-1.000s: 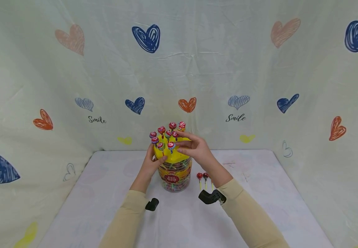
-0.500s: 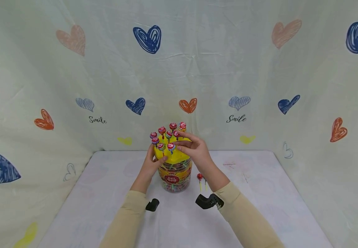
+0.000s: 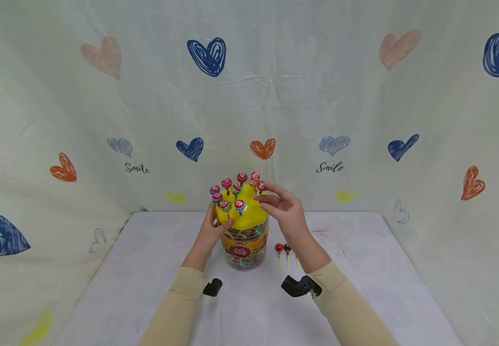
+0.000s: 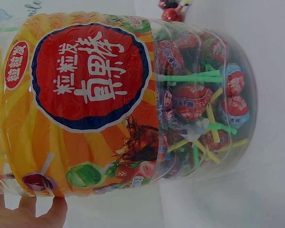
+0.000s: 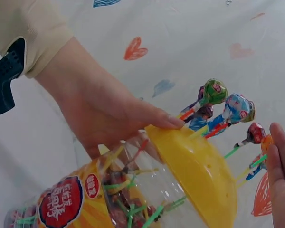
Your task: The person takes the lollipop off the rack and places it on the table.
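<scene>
A clear plastic jar of lollipops (image 3: pixel 245 247) with a yellow lid (image 3: pixel 249 218) stands upright on the table. Several wrapped lollipops (image 3: pixel 226 183) stick up out of that lid by their sticks. My left hand (image 3: pixel 209 234) grips the jar at its left side, thumb on the lid's edge; its fingertips (image 4: pixel 57 213) show against the label in the left wrist view. With its fingertips at the lid's right side, my right hand (image 3: pixel 286 211) pinches a red-wrapped lollipop (image 3: pixel 261 186). In the right wrist view only part of my right hand (image 5: pixel 284 166) shows, its grip hidden.
To the right of the jar, a few lollipops (image 3: pixel 279 248) lie on the white-covered table (image 3: pixel 145 288), one partly behind my right wrist. A pale curtain (image 3: pixel 249 96) printed with hearts hangs behind and on both sides.
My right hand has moved right across the lid, and the red-wrapped lollipop at its fingertips has shifted from near the middle toward the right edge. The left hand keeps its hold.
</scene>
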The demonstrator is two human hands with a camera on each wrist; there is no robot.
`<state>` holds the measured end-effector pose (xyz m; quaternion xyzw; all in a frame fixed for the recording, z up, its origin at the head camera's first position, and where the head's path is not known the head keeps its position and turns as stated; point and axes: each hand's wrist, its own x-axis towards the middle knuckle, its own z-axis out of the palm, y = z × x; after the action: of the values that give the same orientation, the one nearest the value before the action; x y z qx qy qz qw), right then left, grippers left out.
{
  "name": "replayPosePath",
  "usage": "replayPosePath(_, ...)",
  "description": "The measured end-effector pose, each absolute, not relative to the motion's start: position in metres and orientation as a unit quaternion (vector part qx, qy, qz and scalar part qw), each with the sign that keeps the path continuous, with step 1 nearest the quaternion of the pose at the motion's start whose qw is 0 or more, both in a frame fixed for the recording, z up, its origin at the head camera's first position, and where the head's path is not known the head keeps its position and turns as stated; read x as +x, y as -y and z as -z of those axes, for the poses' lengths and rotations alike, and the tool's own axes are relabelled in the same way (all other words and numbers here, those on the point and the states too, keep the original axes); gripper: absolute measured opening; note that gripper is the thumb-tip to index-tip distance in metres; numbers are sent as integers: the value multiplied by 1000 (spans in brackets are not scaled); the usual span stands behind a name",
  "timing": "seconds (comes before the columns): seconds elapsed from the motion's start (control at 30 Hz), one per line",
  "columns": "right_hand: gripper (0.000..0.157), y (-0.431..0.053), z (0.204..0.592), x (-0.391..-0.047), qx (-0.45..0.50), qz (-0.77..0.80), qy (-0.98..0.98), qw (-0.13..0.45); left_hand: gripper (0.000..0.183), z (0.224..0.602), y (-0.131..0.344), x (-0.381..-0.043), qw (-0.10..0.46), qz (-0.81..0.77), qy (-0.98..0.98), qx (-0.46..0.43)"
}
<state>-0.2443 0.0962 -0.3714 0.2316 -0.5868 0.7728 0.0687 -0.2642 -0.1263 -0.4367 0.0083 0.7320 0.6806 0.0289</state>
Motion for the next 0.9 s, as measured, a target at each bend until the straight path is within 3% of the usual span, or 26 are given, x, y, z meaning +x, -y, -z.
replayPosePath(0.47,44,-140,408,-245,197,-764,610,77,89,436,125,-267,29,-679,-734,1)
replayPosePath(0.9,50,-172,456,-255,104,-752,648,59,86,438,125,-267,17,-686,-727,25)
